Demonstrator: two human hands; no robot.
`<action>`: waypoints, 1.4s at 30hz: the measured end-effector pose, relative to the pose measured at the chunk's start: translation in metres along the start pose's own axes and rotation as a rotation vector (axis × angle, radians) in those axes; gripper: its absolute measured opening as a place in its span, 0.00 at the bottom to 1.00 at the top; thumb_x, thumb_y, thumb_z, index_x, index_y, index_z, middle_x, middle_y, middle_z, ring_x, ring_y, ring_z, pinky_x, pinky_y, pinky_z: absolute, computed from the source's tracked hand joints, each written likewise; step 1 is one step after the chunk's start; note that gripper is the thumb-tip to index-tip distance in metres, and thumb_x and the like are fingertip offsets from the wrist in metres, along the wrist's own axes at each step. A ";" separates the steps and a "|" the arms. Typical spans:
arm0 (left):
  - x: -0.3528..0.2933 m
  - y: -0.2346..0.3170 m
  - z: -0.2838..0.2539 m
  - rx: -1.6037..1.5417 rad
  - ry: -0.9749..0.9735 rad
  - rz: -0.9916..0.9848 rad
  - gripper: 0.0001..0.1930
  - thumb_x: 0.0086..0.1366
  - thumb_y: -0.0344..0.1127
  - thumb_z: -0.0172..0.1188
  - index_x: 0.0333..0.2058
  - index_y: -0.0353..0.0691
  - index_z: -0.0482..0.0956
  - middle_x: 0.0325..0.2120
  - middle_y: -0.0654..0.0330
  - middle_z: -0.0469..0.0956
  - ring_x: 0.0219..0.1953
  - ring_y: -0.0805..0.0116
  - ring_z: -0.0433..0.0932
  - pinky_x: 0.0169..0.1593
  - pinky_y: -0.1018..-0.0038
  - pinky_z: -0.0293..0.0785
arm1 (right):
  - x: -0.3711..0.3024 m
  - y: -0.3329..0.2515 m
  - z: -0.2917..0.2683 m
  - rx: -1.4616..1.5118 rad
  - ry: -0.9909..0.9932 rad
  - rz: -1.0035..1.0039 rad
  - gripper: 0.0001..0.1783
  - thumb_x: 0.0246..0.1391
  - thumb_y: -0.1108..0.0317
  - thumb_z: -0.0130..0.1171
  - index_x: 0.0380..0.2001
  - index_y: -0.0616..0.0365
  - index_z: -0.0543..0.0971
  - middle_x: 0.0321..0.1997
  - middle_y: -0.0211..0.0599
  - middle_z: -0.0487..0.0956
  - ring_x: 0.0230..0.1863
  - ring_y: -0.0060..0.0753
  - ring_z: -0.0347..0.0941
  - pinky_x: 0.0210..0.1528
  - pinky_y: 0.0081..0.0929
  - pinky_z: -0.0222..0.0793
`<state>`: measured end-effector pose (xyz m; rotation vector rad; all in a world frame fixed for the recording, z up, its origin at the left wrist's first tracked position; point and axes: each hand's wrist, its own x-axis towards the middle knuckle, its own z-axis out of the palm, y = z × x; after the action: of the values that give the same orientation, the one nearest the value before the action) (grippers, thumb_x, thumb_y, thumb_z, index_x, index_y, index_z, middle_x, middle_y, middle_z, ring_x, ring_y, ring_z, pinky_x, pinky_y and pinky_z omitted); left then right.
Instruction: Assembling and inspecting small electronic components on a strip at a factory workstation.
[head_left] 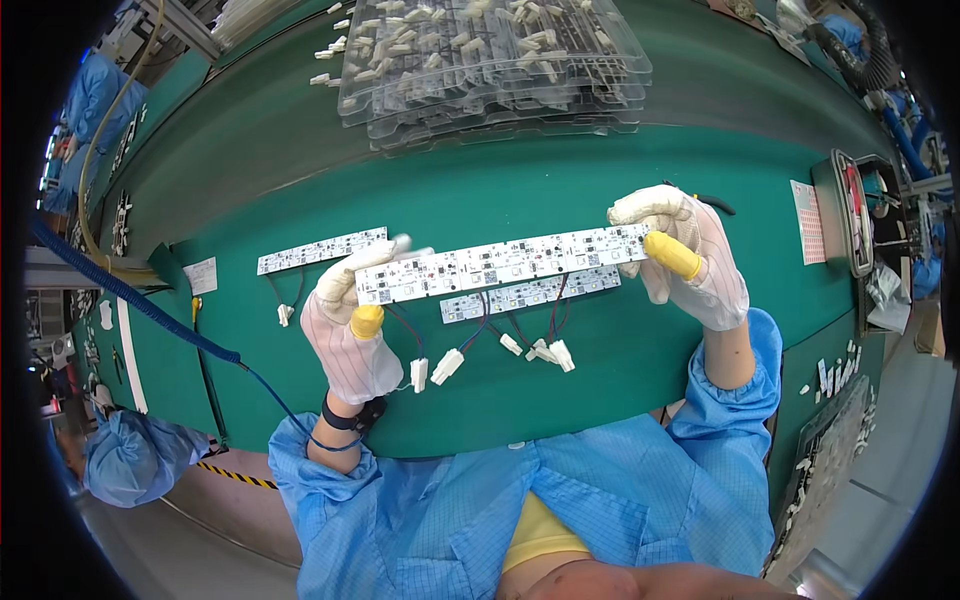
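Note:
Between my two gloved hands I hold a long white circuit board strip (pixel 505 262), raised over the green mat and tilted up slightly to the right. My left hand (pixel 350 322) pinches its left end, the thumb in a yellow finger cot on the front. At the right end, my right hand (pixel 685 250) grips it the same way, its yellow-tipped thumb on the face. Wires with white plug connectors (pixel 448 366) dangle below. Partly hidden behind it, a second board strip (pixel 535 296) lies on the mat. Another strip (pixel 322 250) lies left, beyond my left hand, with its own connector (pixel 285 315).
Stacked clear plastic trays (pixel 500 75) full of wired boards stand at the far side. A blue coiled cord (pixel 140 300) runs to my left wrist strap (pixel 355 412). On the right are a red-printed sheet (pixel 808 222) and a tool box (pixel 845 210). Other people sit at left.

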<state>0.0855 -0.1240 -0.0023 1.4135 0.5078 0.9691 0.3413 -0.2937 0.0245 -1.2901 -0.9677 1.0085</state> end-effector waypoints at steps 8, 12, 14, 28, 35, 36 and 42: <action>-0.004 -0.011 -0.018 0.074 0.121 -0.063 0.14 0.60 0.29 0.56 0.44 0.30 0.76 0.38 0.61 0.79 0.33 0.80 0.71 0.37 0.83 0.68 | -0.024 0.034 -0.080 -1.556 0.287 -0.085 0.45 0.41 0.51 0.67 0.61 0.50 0.59 0.58 0.48 0.62 0.59 0.51 0.60 0.60 0.41 0.58; -0.004 -0.006 -0.018 0.188 0.056 -0.051 0.15 0.61 0.31 0.57 0.44 0.30 0.76 0.39 0.59 0.79 0.35 0.80 0.72 0.39 0.84 0.67 | -0.042 0.063 -0.100 -1.616 0.413 0.098 0.38 0.46 0.71 0.62 0.61 0.47 0.59 0.52 0.45 0.65 0.52 0.48 0.65 0.53 0.38 0.63; -0.002 -0.010 -0.017 0.173 0.058 -0.063 0.15 0.61 0.33 0.57 0.44 0.29 0.76 0.39 0.58 0.79 0.36 0.79 0.72 0.39 0.84 0.67 | -0.037 0.066 -0.092 -1.423 0.487 0.118 0.33 0.51 0.73 0.57 0.61 0.49 0.59 0.46 0.45 0.67 0.42 0.48 0.69 0.44 0.37 0.67; -0.007 -0.011 -0.016 0.376 0.095 -0.017 0.16 0.63 0.36 0.57 0.45 0.31 0.75 0.39 0.59 0.79 0.31 0.84 0.72 0.29 0.89 0.62 | -0.022 -0.017 -0.011 -1.360 0.044 -0.275 0.28 0.43 0.49 0.64 0.44 0.54 0.72 0.37 0.36 0.74 0.38 0.42 0.70 0.43 0.37 0.63; -0.007 -0.012 -0.016 0.285 0.097 -0.001 0.19 0.62 0.39 0.58 0.46 0.31 0.74 0.38 0.60 0.79 0.28 0.86 0.70 0.27 0.90 0.60 | -0.020 -0.018 -0.010 -1.351 0.068 -0.325 0.28 0.43 0.49 0.64 0.44 0.53 0.72 0.37 0.36 0.75 0.39 0.42 0.71 0.43 0.37 0.63; -0.006 -0.012 -0.015 0.267 0.094 -0.002 0.19 0.62 0.39 0.58 0.46 0.31 0.75 0.37 0.60 0.79 0.27 0.86 0.70 0.27 0.90 0.60 | -0.020 -0.018 -0.009 -1.377 0.051 -0.317 0.28 0.42 0.49 0.64 0.44 0.53 0.73 0.36 0.35 0.75 0.39 0.41 0.71 0.43 0.37 0.63; -0.005 -0.013 -0.013 0.254 0.099 -0.016 0.18 0.62 0.39 0.59 0.45 0.30 0.75 0.36 0.61 0.79 0.26 0.86 0.68 0.26 0.89 0.60 | -0.021 -0.014 -0.011 -1.313 0.003 -0.197 0.23 0.42 0.54 0.65 0.40 0.54 0.74 0.32 0.35 0.75 0.32 0.38 0.73 0.33 0.32 0.67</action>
<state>0.0756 -0.1193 -0.0177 1.5894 0.7348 0.9909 0.3466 -0.3169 0.0375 -2.1454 -1.8244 0.0966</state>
